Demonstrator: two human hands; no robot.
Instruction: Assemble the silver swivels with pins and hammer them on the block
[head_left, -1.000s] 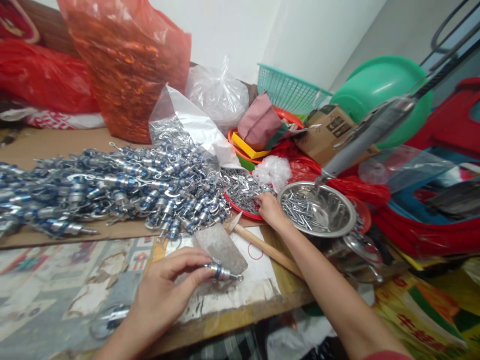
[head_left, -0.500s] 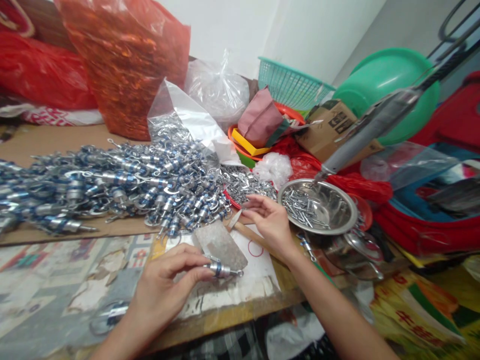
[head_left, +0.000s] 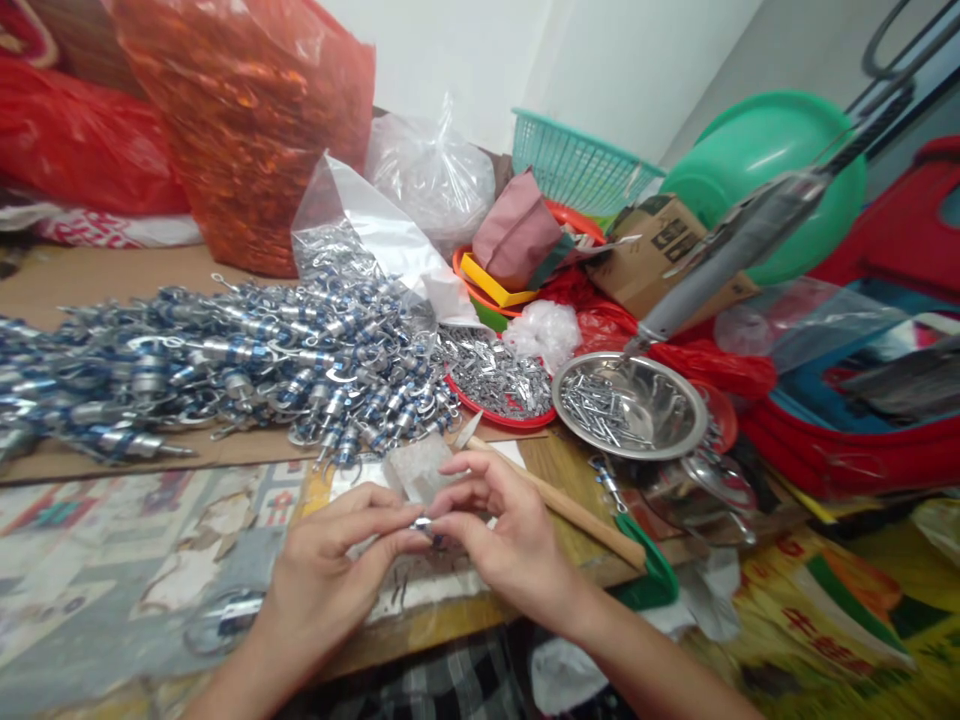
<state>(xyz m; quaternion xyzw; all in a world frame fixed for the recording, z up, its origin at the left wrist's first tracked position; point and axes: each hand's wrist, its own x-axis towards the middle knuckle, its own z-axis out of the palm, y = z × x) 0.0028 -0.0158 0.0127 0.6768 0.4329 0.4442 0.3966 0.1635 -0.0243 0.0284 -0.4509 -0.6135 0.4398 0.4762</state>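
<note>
"While the heap of metal fittings point(head_left: 247, 370) sprawls leftward, what's the right hand point(head_left: 517, 530) doing?"

"Its fingers curl; whether they pinch, I can't tell. The left hand point(head_left: 337, 550), near the grey block point(head_left: 415, 468), pinches a small metal piece point(head_left: 422, 524) between both hands."

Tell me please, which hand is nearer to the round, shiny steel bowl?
Right. The right hand is in front and to the left of the bowl; the left hand is farther left.

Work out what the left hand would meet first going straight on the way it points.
Probably the right hand, whose fingertips face it across the small metal part; depth is unclear.
</note>
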